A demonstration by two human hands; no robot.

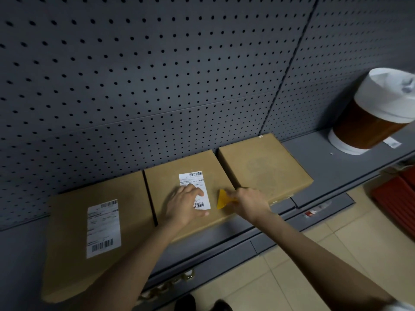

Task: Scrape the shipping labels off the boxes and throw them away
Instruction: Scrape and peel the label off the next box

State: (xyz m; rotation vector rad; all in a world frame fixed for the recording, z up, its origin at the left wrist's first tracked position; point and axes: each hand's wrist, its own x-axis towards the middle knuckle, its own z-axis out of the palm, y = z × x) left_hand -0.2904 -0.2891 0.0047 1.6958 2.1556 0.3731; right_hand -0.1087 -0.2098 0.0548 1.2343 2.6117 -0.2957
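Shipping label on middle box [195,190]: white, barcodes top and bottom, small print too blurry to read. Left hand [185,204] lies flat on it, fingers spread and open, gripping nothing, covering the label's lower left part. Right hand [250,204] closed around a yellow scraper [222,198]; blade edge sits on the box top just right of the label, not clearly touching it. Scraper handle hidden in the fist.

Boxes: three, brown cardboard, side by side on a grey shelf [325,167]. Left box [74,243] carries a second white label [103,228], barcodes top and bottom, text unreadable. Middle box [170,182] holds the label under the hand. Right box [265,167] bare, only a faint rectangular mark on top. Labels counted: two.

Bin [372,113] at far right on the shelf: brown body, white liner folded over rim, cut off by frame edge; small white tag beside its base, unreadable. Grey pegboard [157,75] behind. Red object [397,200] on the floor at right, partly cropped, can't identify. Gold hooks [177,279] under shelf front, blurred.
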